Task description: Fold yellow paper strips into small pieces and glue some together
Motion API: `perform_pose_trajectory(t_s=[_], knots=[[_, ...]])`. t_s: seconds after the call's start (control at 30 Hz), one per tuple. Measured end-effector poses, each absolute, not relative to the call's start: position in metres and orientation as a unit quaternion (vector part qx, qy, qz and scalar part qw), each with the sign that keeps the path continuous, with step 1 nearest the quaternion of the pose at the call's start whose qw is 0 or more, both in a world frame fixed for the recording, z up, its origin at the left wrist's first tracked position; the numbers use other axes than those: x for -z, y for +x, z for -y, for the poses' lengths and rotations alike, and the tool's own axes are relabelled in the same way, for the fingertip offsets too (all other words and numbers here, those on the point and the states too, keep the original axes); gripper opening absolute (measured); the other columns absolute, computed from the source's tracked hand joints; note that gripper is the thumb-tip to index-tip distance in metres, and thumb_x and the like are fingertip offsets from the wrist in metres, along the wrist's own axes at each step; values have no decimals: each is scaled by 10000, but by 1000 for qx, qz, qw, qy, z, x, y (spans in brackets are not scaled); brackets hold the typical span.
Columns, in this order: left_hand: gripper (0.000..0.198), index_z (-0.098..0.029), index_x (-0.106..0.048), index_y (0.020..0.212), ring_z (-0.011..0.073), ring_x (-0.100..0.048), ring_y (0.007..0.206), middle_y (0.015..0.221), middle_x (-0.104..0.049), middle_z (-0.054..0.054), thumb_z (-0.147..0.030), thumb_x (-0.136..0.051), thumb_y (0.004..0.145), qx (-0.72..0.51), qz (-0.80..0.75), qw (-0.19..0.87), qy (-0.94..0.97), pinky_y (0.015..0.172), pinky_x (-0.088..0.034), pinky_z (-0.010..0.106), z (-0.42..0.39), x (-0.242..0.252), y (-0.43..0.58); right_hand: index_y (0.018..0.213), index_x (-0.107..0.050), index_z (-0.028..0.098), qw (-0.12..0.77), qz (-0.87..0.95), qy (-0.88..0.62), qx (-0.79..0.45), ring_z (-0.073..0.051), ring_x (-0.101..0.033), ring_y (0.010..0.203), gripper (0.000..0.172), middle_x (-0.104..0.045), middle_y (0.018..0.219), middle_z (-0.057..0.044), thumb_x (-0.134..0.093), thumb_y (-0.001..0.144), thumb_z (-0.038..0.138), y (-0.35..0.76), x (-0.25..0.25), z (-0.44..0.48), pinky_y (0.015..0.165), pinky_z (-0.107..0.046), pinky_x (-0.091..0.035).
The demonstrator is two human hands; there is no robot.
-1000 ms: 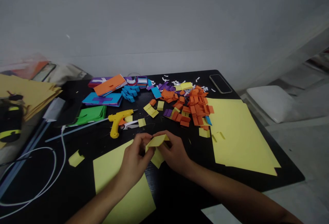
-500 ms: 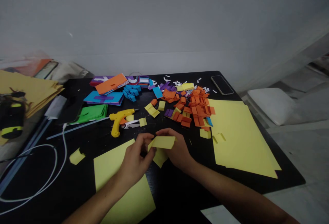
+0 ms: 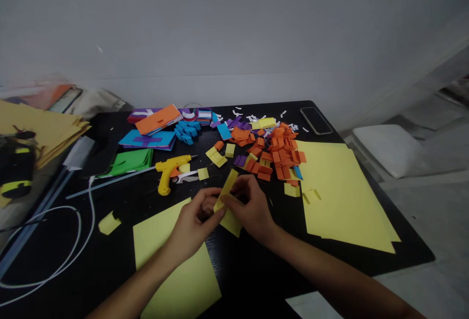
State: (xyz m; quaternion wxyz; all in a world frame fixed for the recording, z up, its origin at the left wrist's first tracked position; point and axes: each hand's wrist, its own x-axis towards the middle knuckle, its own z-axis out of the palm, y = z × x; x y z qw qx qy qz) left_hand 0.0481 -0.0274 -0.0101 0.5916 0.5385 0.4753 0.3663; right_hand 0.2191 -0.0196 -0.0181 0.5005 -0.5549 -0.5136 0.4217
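Note:
Between both hands, above the black table, is a folded piece of yellow paper (image 3: pixel 231 222). My left hand (image 3: pixel 196 223) pinches its left edge between thumb and fingers. My right hand (image 3: pixel 252 206) is closed on the other side, its thumb pressed on the raised strip. One flap points up and away, and another hangs down below the fingers. Some fingertips are hidden behind the paper. Under my left forearm lies a yellow sheet (image 3: pixel 161 233). Just beyond the hands are small folded yellow pieces (image 3: pixel 217 157) and a pile of folded orange pieces (image 3: pixel 284 155).
A yellow glue gun (image 3: pixel 168 170) lies beside scissors (image 3: pixel 185 177) at centre left. To the right is a stack of yellow sheets (image 3: pixel 340 197), with a phone (image 3: pixel 315 120) behind it. A white cable (image 3: pixel 90 221) loops at left. Folded blue pieces (image 3: pixel 186 131) sit at the back.
The yellow paper has turned, so its broad upper flap now appears as a narrow upright strip. My right hand has moved slightly up, with its thumb now over the paper.

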Motion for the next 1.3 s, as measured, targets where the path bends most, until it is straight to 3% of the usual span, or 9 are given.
perform_pose_trajectory(t_s=[0.1,0.2,0.33,0.57,0.77,0.93,1.07,1.3], knots=[[447,-195,-617,1232,178,-681,869,931,-737,28,-311,-790,836,-365,-446,660,481,820,-521,291,24,6,47,873,-592,228,524,567,-538,-339,-186,-623,850,246,-621,928,-20,-812,766,202,222,17,19,741,-302,-537],[443,-184,-644,1223,180,-691,888,936,-750,34,-309,-805,829,-351,-430,697,455,835,-521,293,20,3,43,785,-658,219,509,634,-497,-303,-202,-646,950,120,-617,1011,-54,-745,851,167,224,17,19,826,-331,-553],[376,-195,-668,1178,181,-691,868,949,-756,42,-314,-795,845,-339,-419,717,443,771,-532,284,16,3,39,863,-765,243,494,660,-481,-299,-211,-672,1000,85,-623,1101,-76,-713,902,189,225,21,21,890,-360,-572],[423,-196,-642,1129,196,-720,845,972,-757,51,-275,-850,769,-358,-407,726,423,743,-565,302,14,9,41,1001,-769,228,450,678,-475,-335,-249,-661,1151,139,-641,1244,-119,-691,890,202,225,17,26,999,-407,-548],[380,-201,-645,1072,214,-723,844,896,-750,29,-230,-819,736,-383,-439,662,472,778,-576,322,17,16,39,1129,-709,245,444,698,-448,-338,-275,-627,1226,304,-643,1296,-121,-789,839,283,224,12,30,1049,-450,-523],[291,-202,-624,1075,206,-697,756,783,-706,-5,-243,-726,805,-330,-473,582,573,708,-545,299,23,21,36,1213,-662,255,456,712,-443,-299,-282,-605,1272,383,-617,1340,-128,-788,853,296,221,16,33,1068,-464,-523],[266,-223,-609,1112,182,-672,713,816,-705,-8,-219,-671,854,-310,-476,530,629,630,-489,255,25,11,39,1225,-647,258,479,697,-448,-291,-254,-615,1282,325,-608,1367,-131,-729,911,281,220,17,33,1085,-429,-523],[241,-231,-563,1130,178,-676,746,875,-702,9,-246,-644,903,-291,-472,506,661,628,-510,256,24,-2,42,1119,-674,217,483,678,-452,-321,-262,-655,1239,197,-668,1323,-140,-651,923,209,221,10,31,1060,-415,-531]])
